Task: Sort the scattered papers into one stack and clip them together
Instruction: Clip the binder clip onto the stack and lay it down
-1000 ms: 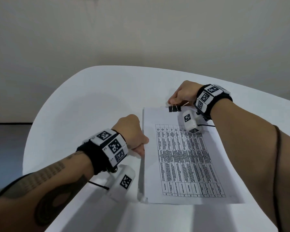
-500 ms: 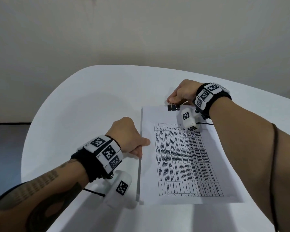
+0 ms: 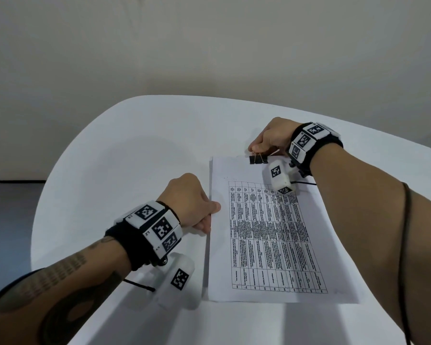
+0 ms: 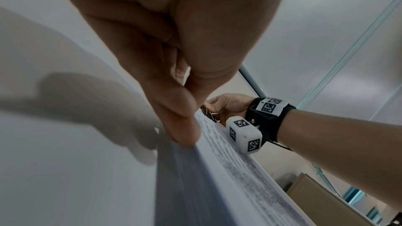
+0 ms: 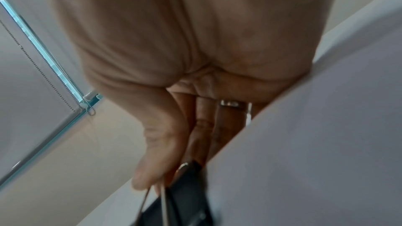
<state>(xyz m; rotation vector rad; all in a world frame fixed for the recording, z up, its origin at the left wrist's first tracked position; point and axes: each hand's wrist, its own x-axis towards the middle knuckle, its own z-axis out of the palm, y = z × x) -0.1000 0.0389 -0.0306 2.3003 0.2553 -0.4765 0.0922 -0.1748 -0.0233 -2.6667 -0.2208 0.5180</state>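
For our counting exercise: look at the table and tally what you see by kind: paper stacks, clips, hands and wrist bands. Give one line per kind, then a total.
Paper stack: 1
Black clip: 1
Hands: 2, the left hand and the right hand
Wrist bands: 2, the left band and the right band
Total: 6

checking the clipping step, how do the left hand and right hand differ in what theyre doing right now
The left hand pinches the long left edge of the paper stack; the right hand pinches the wire handles of the black binder clip at the stack's far short edge. The left hand sits nearer the person, the right hand farther away. Both grip with thumb and fingers, and both wear marker-covered wristbands.
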